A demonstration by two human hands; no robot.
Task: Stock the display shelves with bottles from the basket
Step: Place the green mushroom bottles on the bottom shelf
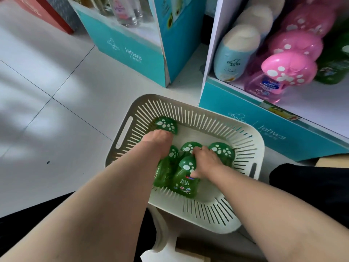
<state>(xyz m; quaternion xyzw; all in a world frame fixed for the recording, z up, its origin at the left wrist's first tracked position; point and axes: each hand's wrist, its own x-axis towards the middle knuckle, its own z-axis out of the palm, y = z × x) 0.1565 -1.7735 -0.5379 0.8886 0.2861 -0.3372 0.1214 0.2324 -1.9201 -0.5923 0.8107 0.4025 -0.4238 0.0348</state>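
bare tiles (56,110) left of basket (247,132); left grip (158,141) holds rim-side bottle (166,125), right grip (205,161) pinches front bottle (186,183).

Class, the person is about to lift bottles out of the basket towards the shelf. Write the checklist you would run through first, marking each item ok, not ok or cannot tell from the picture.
1. Right hand grips the front green bottle: ok, thumb and fingers curl round it.
2. Left hand holds a bottle: cannot tell, its fingers are hidden.
3. Neighbouring bottles clear of the gripped one: not ok, they crowd against it.
4. Caps seated: ok on those visible.
5. Room on the shelf: ok, bare floor shows before its green bottles.
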